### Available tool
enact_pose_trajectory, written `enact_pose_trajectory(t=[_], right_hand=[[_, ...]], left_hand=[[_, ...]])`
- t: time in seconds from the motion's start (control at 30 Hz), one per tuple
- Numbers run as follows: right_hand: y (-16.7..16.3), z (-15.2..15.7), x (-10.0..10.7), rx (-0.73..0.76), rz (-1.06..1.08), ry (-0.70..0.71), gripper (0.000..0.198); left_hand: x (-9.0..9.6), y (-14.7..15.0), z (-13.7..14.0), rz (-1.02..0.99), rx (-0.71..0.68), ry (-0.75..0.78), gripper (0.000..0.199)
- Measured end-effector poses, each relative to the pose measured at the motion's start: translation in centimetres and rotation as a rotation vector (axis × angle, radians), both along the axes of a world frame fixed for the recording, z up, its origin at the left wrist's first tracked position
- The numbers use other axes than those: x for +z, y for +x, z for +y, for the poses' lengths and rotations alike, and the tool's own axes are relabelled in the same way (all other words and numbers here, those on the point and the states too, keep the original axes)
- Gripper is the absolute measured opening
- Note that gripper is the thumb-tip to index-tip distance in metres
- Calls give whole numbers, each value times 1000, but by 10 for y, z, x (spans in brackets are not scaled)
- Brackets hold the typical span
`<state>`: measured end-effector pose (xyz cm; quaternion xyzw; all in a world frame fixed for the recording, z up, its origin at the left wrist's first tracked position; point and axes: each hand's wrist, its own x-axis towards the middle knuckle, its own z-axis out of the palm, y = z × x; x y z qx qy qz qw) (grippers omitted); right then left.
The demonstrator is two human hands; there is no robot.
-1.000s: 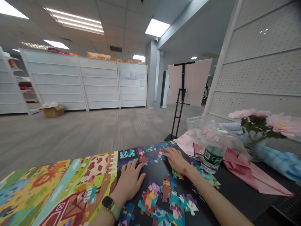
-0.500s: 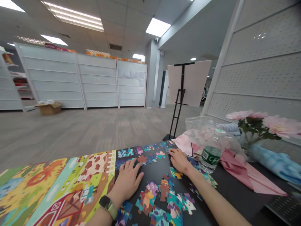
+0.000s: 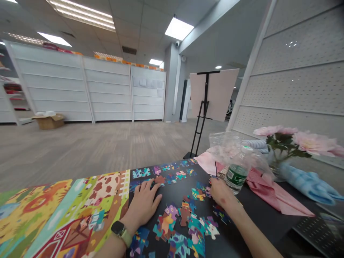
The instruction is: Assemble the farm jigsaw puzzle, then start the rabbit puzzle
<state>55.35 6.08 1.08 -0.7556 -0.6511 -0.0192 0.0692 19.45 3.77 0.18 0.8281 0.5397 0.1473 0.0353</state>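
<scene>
My left hand (image 3: 144,201), with a watch (image 3: 118,228) on its wrist, lies palm down on the black table with its fingers spread. Its fingertips are beside a brown puzzle piece (image 3: 160,180). Further right, my right hand (image 3: 222,193) has its fingers curled together and down over a puzzle piece, whose dark edge shows at the fingertips. Loose puzzle pieces (image 3: 198,194) lie just left of it. Between my forearms sits a partly joined puzzle section (image 3: 167,222) with an orange and purple figure. Several pieces (image 3: 141,173) line the far edge.
A colourful farm picture (image 3: 94,211) covers the left of the table. At right stand a water bottle (image 3: 237,173), a pink cloth (image 3: 271,197), a clear plastic bag (image 3: 224,141), pink flowers (image 3: 311,139) and a blue cloth (image 3: 309,182). An easel (image 3: 205,96) stands beyond the table.
My right hand has moved right and nearer to me, uncovering a puzzle piece near the far edge. My left hand has stayed in place. The view has shifted slightly.
</scene>
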Motion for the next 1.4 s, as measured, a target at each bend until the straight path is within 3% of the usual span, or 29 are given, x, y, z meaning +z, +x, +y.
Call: enact_pose_trajectory(t=[0.2, 0.33, 0.63, 0.87, 1.0, 1.07, 1.23, 1.4], right_hand=[[-5, 37, 3, 134, 34, 28, 25], [-1, 62, 7, 204, 69, 57, 33], [7, 72, -9, 192, 147, 148, 34], [1, 51, 1, 195, 176, 169, 29], [18, 25, 23, 169, 189, 203, 56], [27, 9, 28, 168, 188, 183, 58], [23, -27, 6, 213, 144, 77, 47], [10, -47, -9, 271, 122, 73, 47]], left_hand=[[3, 0, -1, -2, -3, 7, 44], [3, 1, -1, -4, -4, 10, 44], [1, -1, 1, -3, -10, -3, 44], [-2, -1, 1, -9, -15, 11, 45], [-4, -2, 3, -17, -17, 13, 45], [-2, -2, 5, -26, -17, 15, 44], [15, 2, -7, -69, -56, 39, 44], [37, -17, -54, -72, -199, -10, 28]])
